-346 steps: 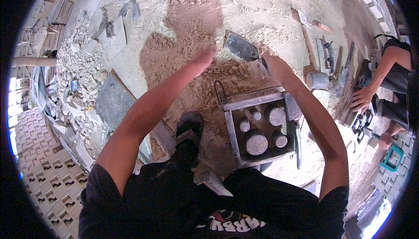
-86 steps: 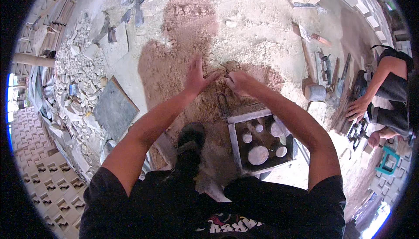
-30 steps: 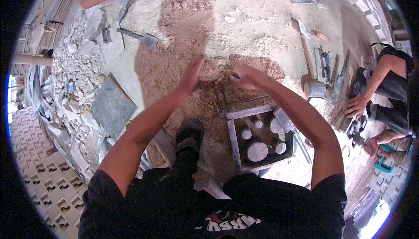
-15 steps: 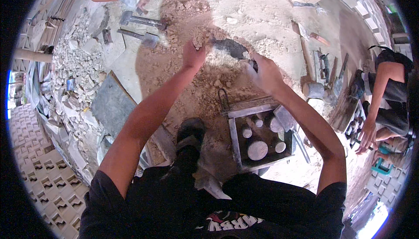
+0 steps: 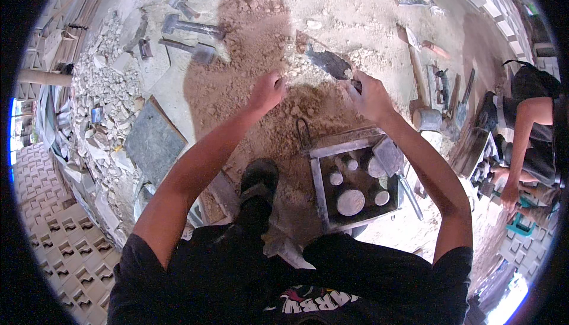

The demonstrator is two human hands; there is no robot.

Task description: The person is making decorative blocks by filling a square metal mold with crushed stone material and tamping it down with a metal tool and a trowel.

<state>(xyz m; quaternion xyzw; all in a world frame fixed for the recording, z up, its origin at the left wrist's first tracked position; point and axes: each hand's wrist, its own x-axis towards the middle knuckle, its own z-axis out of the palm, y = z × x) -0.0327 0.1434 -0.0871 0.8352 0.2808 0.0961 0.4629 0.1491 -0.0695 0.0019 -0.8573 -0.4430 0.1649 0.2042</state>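
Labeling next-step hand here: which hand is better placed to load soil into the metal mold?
Right, probably. The right hand grips the trowel over the soil pile, just above the mold. The left hand is bare on the soil.

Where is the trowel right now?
In the head view, the trowel is in the right hand, above the pile of sandy soil, just beyond the metal mould box.

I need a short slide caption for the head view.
Right hand holds a trowel over the sand pile; left hand rests on the sand beside a metal mould.
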